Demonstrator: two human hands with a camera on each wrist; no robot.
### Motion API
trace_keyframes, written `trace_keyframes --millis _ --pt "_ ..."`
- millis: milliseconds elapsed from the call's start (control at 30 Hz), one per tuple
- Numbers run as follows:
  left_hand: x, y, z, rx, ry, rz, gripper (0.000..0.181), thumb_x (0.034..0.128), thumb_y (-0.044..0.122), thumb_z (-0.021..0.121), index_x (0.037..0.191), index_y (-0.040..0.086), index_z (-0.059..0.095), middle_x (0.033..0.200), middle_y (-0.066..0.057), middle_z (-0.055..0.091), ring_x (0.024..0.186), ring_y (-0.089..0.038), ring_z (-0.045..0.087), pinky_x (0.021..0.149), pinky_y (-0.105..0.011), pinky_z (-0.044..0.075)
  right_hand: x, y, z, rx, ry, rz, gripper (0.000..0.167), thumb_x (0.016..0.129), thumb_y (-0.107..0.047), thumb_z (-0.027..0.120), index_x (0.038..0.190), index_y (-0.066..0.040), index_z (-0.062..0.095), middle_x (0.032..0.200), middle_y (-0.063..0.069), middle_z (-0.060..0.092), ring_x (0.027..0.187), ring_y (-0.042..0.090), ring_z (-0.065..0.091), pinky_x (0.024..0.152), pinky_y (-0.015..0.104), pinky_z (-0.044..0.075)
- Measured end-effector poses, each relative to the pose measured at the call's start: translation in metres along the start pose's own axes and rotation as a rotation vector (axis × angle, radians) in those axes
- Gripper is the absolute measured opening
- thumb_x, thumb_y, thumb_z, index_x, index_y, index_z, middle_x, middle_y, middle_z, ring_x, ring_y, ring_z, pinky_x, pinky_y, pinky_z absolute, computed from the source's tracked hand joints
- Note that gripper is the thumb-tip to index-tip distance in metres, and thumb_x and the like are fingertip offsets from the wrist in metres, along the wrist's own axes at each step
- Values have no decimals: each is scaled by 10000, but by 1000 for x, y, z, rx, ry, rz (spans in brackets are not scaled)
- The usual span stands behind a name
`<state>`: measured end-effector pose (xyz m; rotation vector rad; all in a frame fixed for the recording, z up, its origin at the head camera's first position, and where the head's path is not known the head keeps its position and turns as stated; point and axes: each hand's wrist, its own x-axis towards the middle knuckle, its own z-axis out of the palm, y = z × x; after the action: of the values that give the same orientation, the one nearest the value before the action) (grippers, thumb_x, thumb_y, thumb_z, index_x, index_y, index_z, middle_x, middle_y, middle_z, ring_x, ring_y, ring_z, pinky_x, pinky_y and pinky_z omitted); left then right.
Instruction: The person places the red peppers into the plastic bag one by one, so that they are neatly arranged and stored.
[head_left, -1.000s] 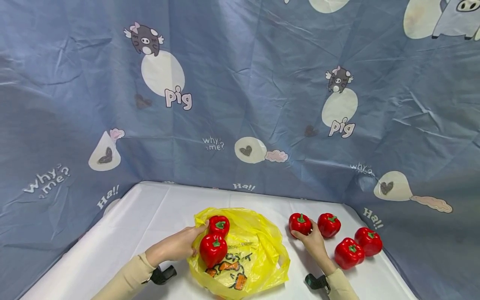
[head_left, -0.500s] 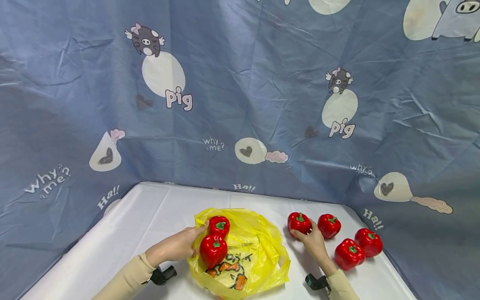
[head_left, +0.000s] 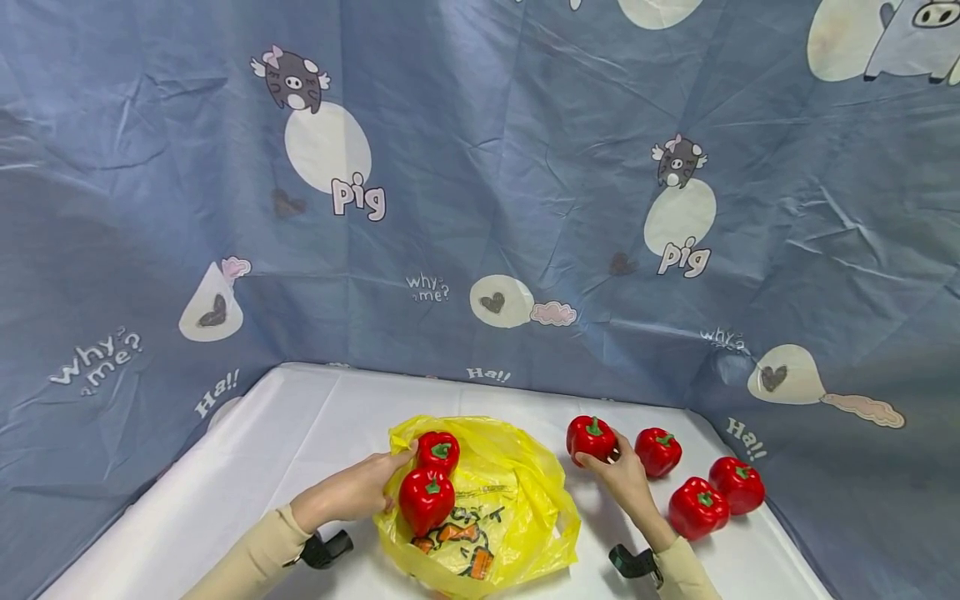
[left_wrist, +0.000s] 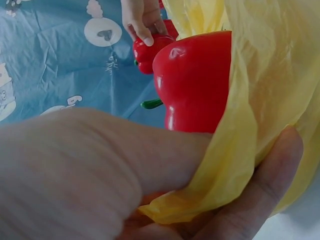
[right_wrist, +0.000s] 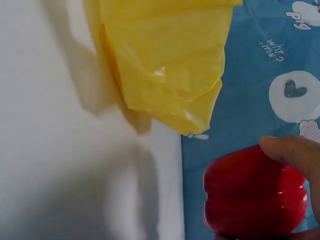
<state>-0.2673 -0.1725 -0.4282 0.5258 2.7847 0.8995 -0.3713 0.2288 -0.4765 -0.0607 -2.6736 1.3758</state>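
My left hand [head_left: 360, 487] pinches the left rim of a yellow plastic bag [head_left: 525, 533], with its thumb inside and fingers outside in the left wrist view. Two red bell peppers lie in the bag's mouth, one [head_left: 426, 502] in front of the other [head_left: 438, 450], close to that hand. To the right of the bag, my right hand [head_left: 626, 482] grips another red bell pepper [head_left: 588, 440] by its sides. The right wrist view shows this pepper [right_wrist: 255, 192] between thumb and fingers, apart from the bag [right_wrist: 170, 65].
Three more red bell peppers stand on the white table [head_left: 315, 433] at the right: one at the back [head_left: 657, 452], one nearer [head_left: 699, 508] and one by the right edge [head_left: 741, 485]. A blue printed cloth [head_left: 450, 208] hangs behind the table and along its sides.
The right hand has shifted a little left and away from me with its bell pepper, which now looks slightly raised. The left hand and the bag have stayed in place.
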Motion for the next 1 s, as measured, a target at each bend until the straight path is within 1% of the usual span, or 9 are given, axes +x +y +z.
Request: trace_keyframes --millis 100,167,300,400,467,533,633,733,1000 --pt "0 0 -1 -3 0 -8 833 685 -196 640 1456 -59 355 1447 -247 443 914 -232 495 556 -265 378 -1 -4 0 4 -1 -14 960 763 -432 776 1459 35 308 1432 285 427 1265 412 462 995 516 440" --pt "0 0 -2 -12 -8 -11 841 696 -194 641 1467 -53 336 1464 -242 425 930 -234 493 548 -267 372 -1 -6 0 6 1 -25 949 762 -423 780 1456 31 319 1431 280 432 1260 410 471 989 511 448" --pt "0 1 -3 -16 -14 -1 852 701 -195 642 1475 -53 316 1485 -237 398 987 -234 488 577 -275 383 -5 -12 -1 20 -5 -46 921 757 -409 788 1447 13 348 1427 262 445 1251 401 490 978 491 463" --pt "-1 1 -2 -22 -11 4 840 690 -208 620 1466 -59 333 1467 -255 412 884 -229 508 537 -257 370 -8 -18 1 40 -13 -72 895 754 -393 796 1436 4 374 1418 253 462 1243 399 507 974 472 468" --pt "-1 1 -2 -26 -6 5 832 683 -214 605 1459 -63 345 1447 -266 432 778 -216 485 504 -240 349 -11 -23 2 58 -21 -94 884 751 -379 802 1431 1 383 1411 252 471 1241 400 511 973 465 469" --pt "-2 1 -2 -21 -2 9 830 680 -212 600 1458 -60 350 1435 -270 442 747 -215 466 497 -232 339 -13 -27 5 81 -29 -116 875 748 -361 810 1428 -4 390 1405 247 480 1237 398 516 972 458 469" --pt "-2 1 -2 -14 -1 20 836 686 -204 611 1463 -62 338 1444 -267 434 851 -228 492 527 -241 361 -16 -33 9 100 -45 -140 866 745 -345 816 1427 -16 396 1396 235 494 1228 388 525 972 456 471" --pt "-2 1 -3 -8 -4 26 845 689 -198 624 1468 -64 325 1457 -262 422 943 -238 486 558 -254 377 -20 -38 13 114 -63 -156 853 747 -326 817 1428 -26 399 1392 223 501 1218 381 535 966 452 476" --pt "-3 1 -2 -12 5 3 829 671 -217 608 1449 -69 363 1431 -262 454 902 -238 491 535 -260 367 -35 -54 20 206 -133 -188 834 764 -249 812 1440 -22 381 1397 213 499 1233 362 531 969 443 474"
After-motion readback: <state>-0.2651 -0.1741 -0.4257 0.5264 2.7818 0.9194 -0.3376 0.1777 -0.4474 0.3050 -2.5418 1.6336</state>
